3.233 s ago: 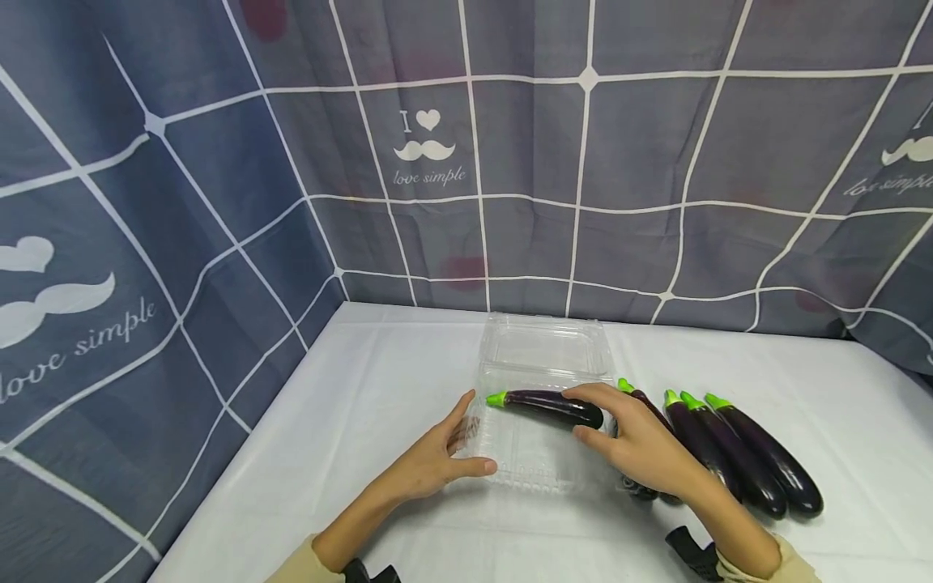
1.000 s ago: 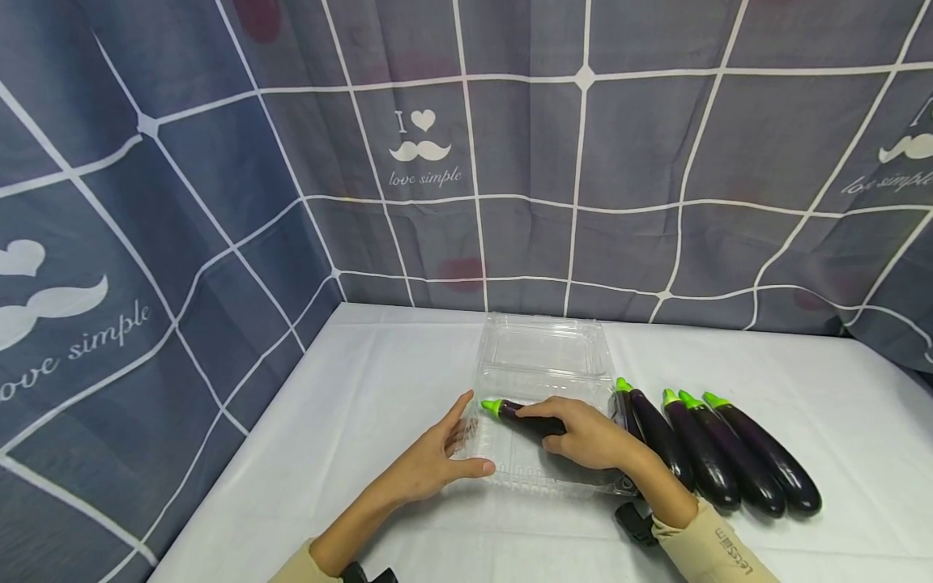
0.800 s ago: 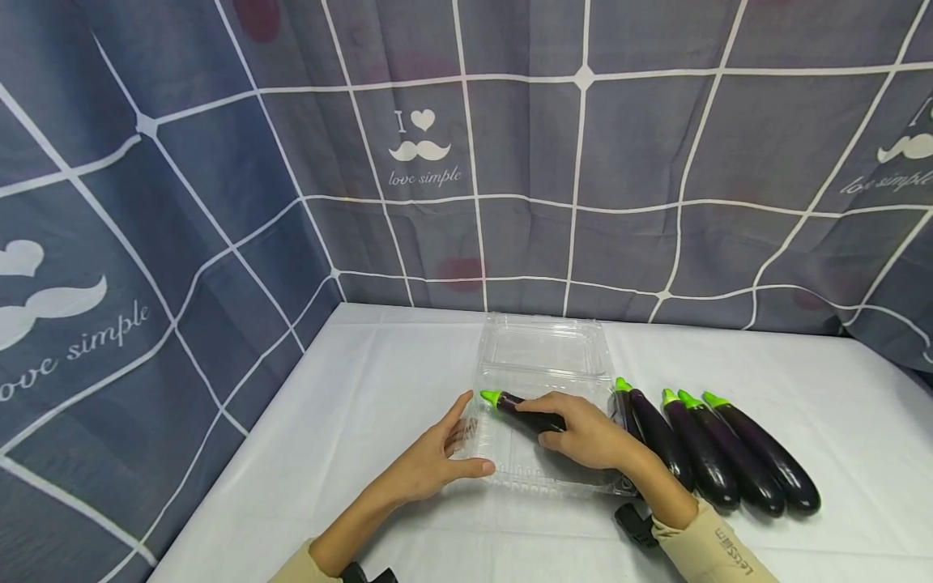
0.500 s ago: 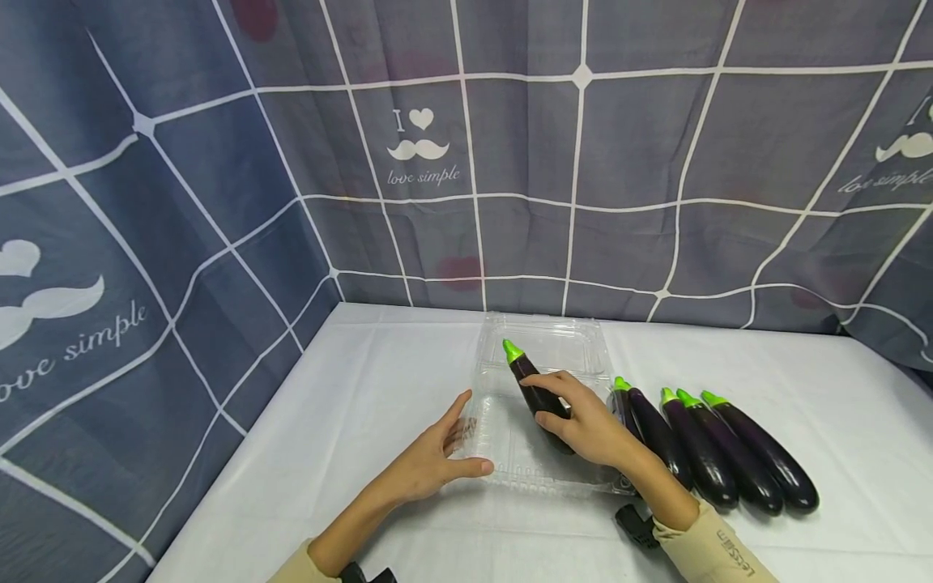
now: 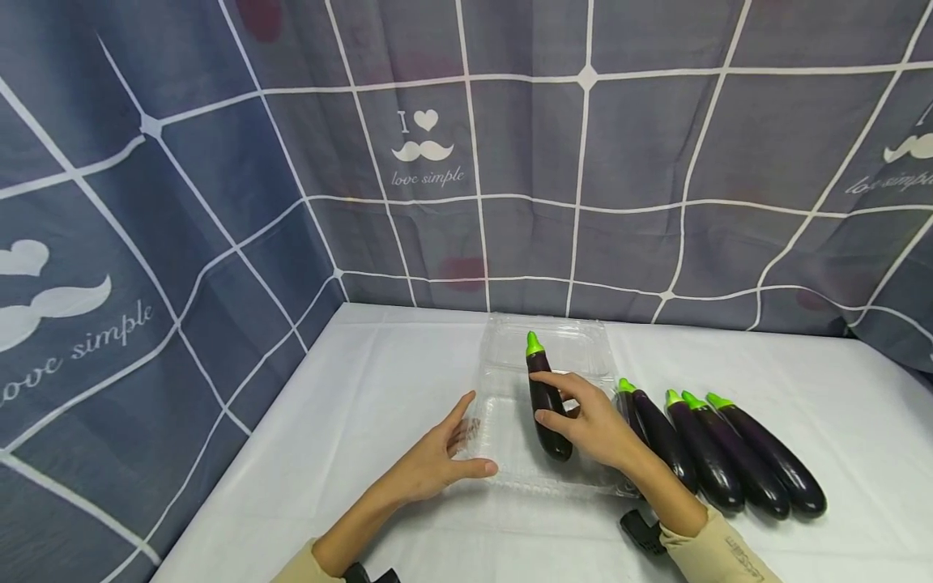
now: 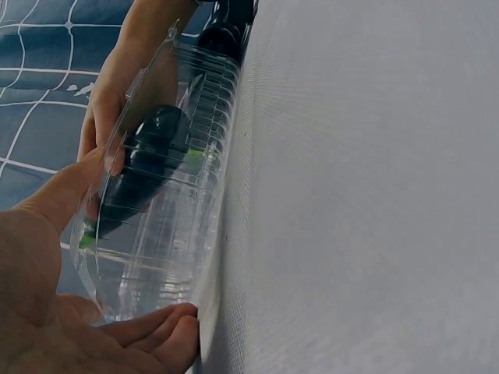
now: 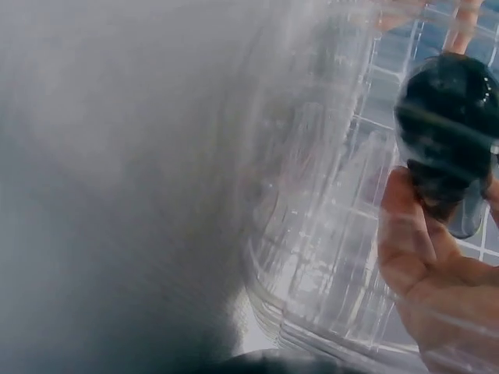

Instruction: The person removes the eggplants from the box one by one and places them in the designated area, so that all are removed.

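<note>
My right hand [image 5: 599, 425] grips a dark purple eggplant [image 5: 542, 398] by its middle, thumb on the near side. The eggplant is over the base of a clear plastic clamshell container [image 5: 503, 429], its green stem pointing away toward the raised back lid [image 5: 576, 344]. Whether it touches the floor of the container cannot be told. At the container's left side, my left hand [image 5: 426, 465] rests with fingers and thumb extended along the wall. The left wrist view shows the held eggplant [image 6: 152, 156] tilted, seen through the clear wall.
Several more eggplants [image 5: 717, 453] lie side by side at the right, stems facing away; the nearest [image 5: 628, 409] is close against the container's right wall. A white cloth covers the table [image 5: 379, 348]. Grey checked curtains [image 5: 525, 146] stand behind and at left.
The held eggplant has turned from lying across the container, stem to the left, to pointing away from me. My right hand has turned with it. The left hand has stayed put.
</note>
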`<action>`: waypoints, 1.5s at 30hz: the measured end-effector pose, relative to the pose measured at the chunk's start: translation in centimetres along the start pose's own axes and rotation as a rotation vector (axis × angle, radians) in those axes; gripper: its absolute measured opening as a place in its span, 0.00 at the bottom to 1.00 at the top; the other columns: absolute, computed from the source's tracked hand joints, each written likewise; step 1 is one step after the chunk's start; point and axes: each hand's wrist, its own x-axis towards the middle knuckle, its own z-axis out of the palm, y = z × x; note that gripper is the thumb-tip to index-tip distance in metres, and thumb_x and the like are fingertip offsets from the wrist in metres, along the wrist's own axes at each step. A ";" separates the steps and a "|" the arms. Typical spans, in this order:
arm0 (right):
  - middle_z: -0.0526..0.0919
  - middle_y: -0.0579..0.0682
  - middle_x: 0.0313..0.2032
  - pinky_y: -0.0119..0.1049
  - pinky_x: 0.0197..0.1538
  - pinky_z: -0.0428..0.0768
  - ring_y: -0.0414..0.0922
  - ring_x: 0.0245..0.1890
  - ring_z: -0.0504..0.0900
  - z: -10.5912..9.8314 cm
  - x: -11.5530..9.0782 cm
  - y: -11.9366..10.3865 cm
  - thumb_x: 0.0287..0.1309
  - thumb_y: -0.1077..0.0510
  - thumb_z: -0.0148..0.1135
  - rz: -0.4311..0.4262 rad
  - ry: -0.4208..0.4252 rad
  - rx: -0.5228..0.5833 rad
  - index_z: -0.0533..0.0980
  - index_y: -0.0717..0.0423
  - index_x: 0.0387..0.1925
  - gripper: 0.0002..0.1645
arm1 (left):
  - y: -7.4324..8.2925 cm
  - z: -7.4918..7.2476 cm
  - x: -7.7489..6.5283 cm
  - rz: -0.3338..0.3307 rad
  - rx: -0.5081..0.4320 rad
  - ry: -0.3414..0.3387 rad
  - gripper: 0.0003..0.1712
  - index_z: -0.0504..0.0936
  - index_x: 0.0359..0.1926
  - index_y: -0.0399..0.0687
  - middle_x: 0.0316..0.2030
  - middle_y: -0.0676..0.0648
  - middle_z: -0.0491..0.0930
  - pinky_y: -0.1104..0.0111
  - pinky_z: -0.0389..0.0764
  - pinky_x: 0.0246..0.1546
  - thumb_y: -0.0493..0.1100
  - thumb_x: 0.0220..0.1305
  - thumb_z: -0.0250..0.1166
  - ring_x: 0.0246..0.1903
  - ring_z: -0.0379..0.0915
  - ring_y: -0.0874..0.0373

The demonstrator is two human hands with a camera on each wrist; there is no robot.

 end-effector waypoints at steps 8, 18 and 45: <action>0.80 0.50 0.49 0.39 0.42 0.82 0.46 0.43 0.75 -0.3 -0.2 0.0 0.61 0.56 0.69 0.015 0.031 0.034 0.75 0.50 0.63 0.29 | 0.0 0.1 0.1 -0.006 0.009 0.003 0.63 0.42 0.79 0.54 0.75 0.35 0.47 0.56 0.56 0.70 0.52 0.56 0.76 0.73 0.48 0.45; 0.80 0.50 0.51 0.41 0.45 0.82 0.47 0.50 0.76 -2.0 -0.6 -1.7 0.62 0.58 0.68 -0.007 0.083 0.002 0.75 0.51 0.64 0.29 | -0.1 -0.2 0.2 -0.012 0.008 0.002 0.62 0.42 0.79 0.55 0.74 0.34 0.48 0.56 0.56 0.70 0.51 0.56 0.75 0.72 0.48 0.44; 0.77 0.54 0.55 0.14 0.44 0.72 0.29 0.48 0.69 -12.2 -9.5 0.0 0.59 0.62 0.70 0.052 0.211 -0.340 0.72 0.51 0.66 0.33 | -0.1 0.0 0.3 -0.024 0.029 0.006 0.63 0.40 0.79 0.53 0.75 0.35 0.43 0.58 0.57 0.70 0.50 0.56 0.76 0.73 0.44 0.43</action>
